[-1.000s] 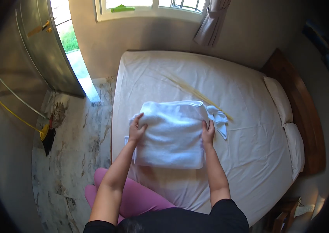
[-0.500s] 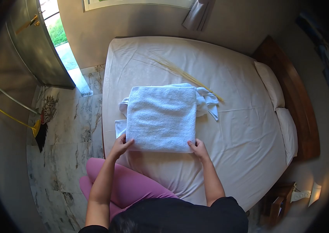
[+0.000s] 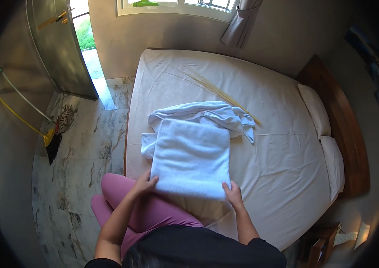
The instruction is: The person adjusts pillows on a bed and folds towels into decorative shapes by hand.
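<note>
Both hands grip the near edge of the folded towel (image 3: 191, 158). The left hand (image 3: 145, 184) has its fingers closed over the near-left corner. The right hand (image 3: 233, 193) pinches the near-right corner, fingers bent shut on the cloth. Whether any fingers go under the towel, I cannot tell.

Change vs half a sec ago: then the towel lay square on top of the loose towel (image 3: 207, 111) and covered most of it. Now it has slid toward the person, w/ its near edge at the edge of the bed (image 3: 283, 152), just above the knee (image 3: 122, 192). Only its far edge overlaps the loose towel, which is now mostly uncovered and lies crumpled behind it.

The near edge looks a bit blurred, so I judge the pull is in progress, not finished. Meaning, I think: the fold is complete and the towel is being separated from the loose one.

Straw stalks (image 3: 216, 91) lie further back on the sheet, near the loose towel.
</note>
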A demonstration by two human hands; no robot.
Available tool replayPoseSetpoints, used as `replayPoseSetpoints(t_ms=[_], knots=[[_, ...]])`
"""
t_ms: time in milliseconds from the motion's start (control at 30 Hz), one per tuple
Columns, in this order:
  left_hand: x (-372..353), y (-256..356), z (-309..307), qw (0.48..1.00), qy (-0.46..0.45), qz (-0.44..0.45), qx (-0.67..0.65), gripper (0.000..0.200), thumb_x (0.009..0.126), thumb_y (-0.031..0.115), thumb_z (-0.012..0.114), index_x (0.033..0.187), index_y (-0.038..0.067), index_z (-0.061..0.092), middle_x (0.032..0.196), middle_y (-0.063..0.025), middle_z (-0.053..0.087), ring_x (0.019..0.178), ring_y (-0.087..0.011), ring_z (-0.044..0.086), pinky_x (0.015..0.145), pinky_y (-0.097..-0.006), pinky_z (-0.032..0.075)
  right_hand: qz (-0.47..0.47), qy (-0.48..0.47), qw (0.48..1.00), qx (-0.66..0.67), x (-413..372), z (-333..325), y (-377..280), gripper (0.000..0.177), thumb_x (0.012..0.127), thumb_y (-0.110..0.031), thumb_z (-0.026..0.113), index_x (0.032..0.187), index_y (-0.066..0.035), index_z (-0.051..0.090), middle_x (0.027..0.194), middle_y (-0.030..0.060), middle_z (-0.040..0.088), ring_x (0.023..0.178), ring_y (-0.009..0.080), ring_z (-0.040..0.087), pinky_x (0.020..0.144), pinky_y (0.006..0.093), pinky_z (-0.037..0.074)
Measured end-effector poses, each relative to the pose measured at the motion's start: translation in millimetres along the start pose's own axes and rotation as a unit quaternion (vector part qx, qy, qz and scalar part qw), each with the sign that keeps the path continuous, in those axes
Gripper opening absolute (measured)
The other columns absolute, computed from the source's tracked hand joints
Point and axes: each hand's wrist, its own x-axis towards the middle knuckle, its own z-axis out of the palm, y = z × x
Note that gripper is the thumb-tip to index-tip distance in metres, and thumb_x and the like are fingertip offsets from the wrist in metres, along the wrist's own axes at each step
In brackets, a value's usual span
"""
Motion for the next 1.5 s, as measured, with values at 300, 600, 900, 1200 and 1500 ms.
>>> replayPoseSetpoints(t_ms=[300, 600, 900, 1200, 1500], knots=[[-5.7, 101.0, 53.8, 0.869, 0.142, 0.254, 0.400, 0.055, 0.073, 0.000, 0.051, 0.127, -0.003, 0.042, 0.133, -0.0217, 0.040, 0.124, -0.0347, 0.039, 0.102, -0.0452, 0.032, -0.215, 0.166, 0.943, -0.194, 23.4, 27.5, -77.0, 0.045, 0.082, -0.016, 0.063, 0.119, 0.004, 0.047, 0.116, 0.0230, 0.054, 0.107, 0.0356, 0.052, 0.093, 0.0394, 0.040], [96.4, 30.7, 69.7, 0.784, 0.080, 0.266, 0.555, 0.065, 0.086, 0.048, 0.041, 0.145, 0.024, 0.026, 0.152, -0.0008, 0.017, 0.142, -0.0205, 0.008, 0.111, -0.0517, -0.005, -0.272, -0.004, 0.858, -0.435, 90.0, 135.2, -64.9, 0.067, 0.091, -0.047, 0.038, 0.146, -0.014, 0.017, 0.154, 0.0047, 0.011, 0.142, 0.0234, 0.009, 0.109, 0.0555, 0.004], [80.3, 47.4, 20.4, 0.841, 0.179, 0.044, 0.509, 0.077, 0.085, 0.057, 0.045, 0.147, 0.026, 0.014, 0.154, -0.0005, 0.005, 0.142, -0.0251, 0.001, 0.106, -0.0624, 0.000, -0.145, 0.091, 0.870, -0.462, 106.4, 98.4, -47.4, 0.071, 0.090, -0.048, 0.040, 0.147, -0.017, 0.013, 0.154, 0.0035, 0.008, 0.142, 0.0240, 0.007, 0.108, 0.0587, 0.003], [13.8, 46.8, 62.9, 0.854, 0.030, 0.050, 0.517, 0.074, 0.084, 0.058, 0.046, 0.145, 0.024, 0.023, 0.155, -0.0004, 0.001, 0.142, -0.0220, 0.000, 0.106, -0.0610, 0.008, -0.134, 0.048, 0.859, -0.492, 16.3, 78.1, -23.1, 0.068, 0.089, -0.052, 0.039, 0.146, -0.019, 0.022, 0.153, 0.0020, 0.013, 0.141, 0.0234, 0.009, 0.107, 0.0603, 0.006], [0.5, 4.7, 12.7, 0.975, 0.128, -0.041, 0.179, 0.082, 0.076, 0.027, 0.067, 0.139, 0.007, 0.020, 0.126, -0.0314, 0.037, 0.114, -0.0382, 0.043, 0.098, -0.0441, 0.035, -0.203, 0.059, 0.937, -0.279, 30.9, -25.7, 44.1, 0.048, 0.089, -0.013, 0.044, 0.136, -0.005, 0.039, 0.132, 0.0194, 0.047, 0.126, 0.0346, 0.040, 0.105, 0.0403, 0.030]])
